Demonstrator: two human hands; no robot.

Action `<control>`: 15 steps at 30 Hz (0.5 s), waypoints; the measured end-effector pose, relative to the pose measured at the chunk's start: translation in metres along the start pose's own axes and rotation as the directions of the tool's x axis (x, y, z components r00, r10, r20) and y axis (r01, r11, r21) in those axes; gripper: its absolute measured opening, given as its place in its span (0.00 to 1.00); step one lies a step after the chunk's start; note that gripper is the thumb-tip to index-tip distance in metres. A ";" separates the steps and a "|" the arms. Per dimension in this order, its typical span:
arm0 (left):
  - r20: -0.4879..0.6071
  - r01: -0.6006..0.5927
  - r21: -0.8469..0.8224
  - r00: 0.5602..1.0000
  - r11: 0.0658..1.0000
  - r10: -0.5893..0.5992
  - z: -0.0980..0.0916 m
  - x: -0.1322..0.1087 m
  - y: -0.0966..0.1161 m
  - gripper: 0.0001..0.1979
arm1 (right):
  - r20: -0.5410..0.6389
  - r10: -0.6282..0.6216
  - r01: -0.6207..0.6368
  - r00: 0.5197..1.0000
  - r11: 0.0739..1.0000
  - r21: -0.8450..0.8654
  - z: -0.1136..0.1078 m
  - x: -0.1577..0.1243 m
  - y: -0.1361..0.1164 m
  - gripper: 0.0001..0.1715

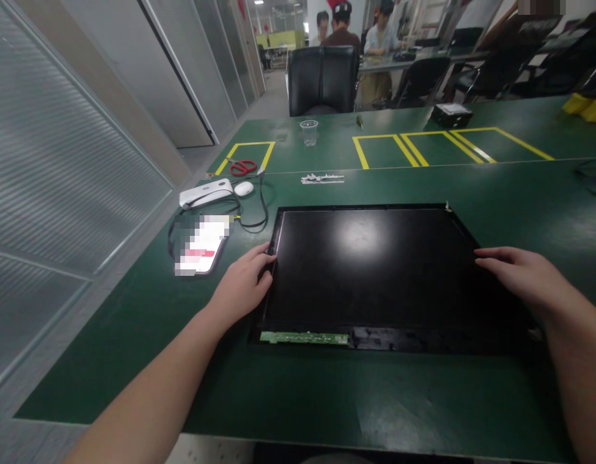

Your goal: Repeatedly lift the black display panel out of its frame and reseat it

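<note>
A large black display panel (375, 264) lies flat on the green table (326, 393), with a narrow green circuit strip (303, 337) along its near edge. My left hand (242, 283) rests at the panel's left edge, fingers curled against the frame. My right hand (520, 274) lies on the panel's right edge, fingers stretched out flat and pointing left. Neither hand holds anything loose.
Left of the panel lie a phone (201, 252), a white box (205, 192) with black cable, and a white mouse (243, 188). Farther back are red scissors (242, 167), a clear plastic cup (308, 132), a screwdriver (359, 120), a strip of small parts (321, 178) and a small black box (451, 115). People sit at the far desks beyond a black chair (321, 78).
</note>
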State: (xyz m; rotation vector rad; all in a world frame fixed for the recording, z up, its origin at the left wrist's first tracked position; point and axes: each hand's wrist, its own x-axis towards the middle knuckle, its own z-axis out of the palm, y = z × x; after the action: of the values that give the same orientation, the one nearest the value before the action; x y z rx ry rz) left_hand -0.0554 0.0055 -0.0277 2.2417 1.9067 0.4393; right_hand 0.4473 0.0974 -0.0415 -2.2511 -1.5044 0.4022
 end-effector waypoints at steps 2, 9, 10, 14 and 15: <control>0.000 0.003 0.004 1.000 1.000 -0.003 0.000 0.000 0.000 0.19 | 0.026 0.103 -0.105 0.994 0.991 0.086 -0.001 -0.002 -0.004 0.16; -0.025 -0.013 0.015 1.000 1.000 0.013 0.001 0.001 -0.002 0.17 | 0.087 0.166 -0.181 0.982 0.962 0.203 0.002 0.000 0.006 0.25; -0.026 -0.013 0.017 1.000 1.000 0.013 0.002 0.001 -0.002 0.17 | 0.086 0.156 -0.171 0.984 0.963 0.209 0.003 0.001 0.009 0.26; -0.016 -0.010 0.017 1.000 1.000 0.010 0.002 0.001 -0.003 0.18 | 0.090 0.135 -0.152 0.987 0.960 0.236 0.005 0.002 0.011 0.24; -0.015 -0.009 0.016 1.000 1.000 0.009 0.002 0.001 -0.003 0.18 | 0.091 0.136 -0.154 0.987 0.957 0.244 0.004 0.002 0.010 0.24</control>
State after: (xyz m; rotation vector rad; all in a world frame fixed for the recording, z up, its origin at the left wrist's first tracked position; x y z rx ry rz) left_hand -0.0577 0.0069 -0.0307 2.2638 1.9145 0.4448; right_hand 0.4546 0.0966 -0.0501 -2.1704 -1.2462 0.6853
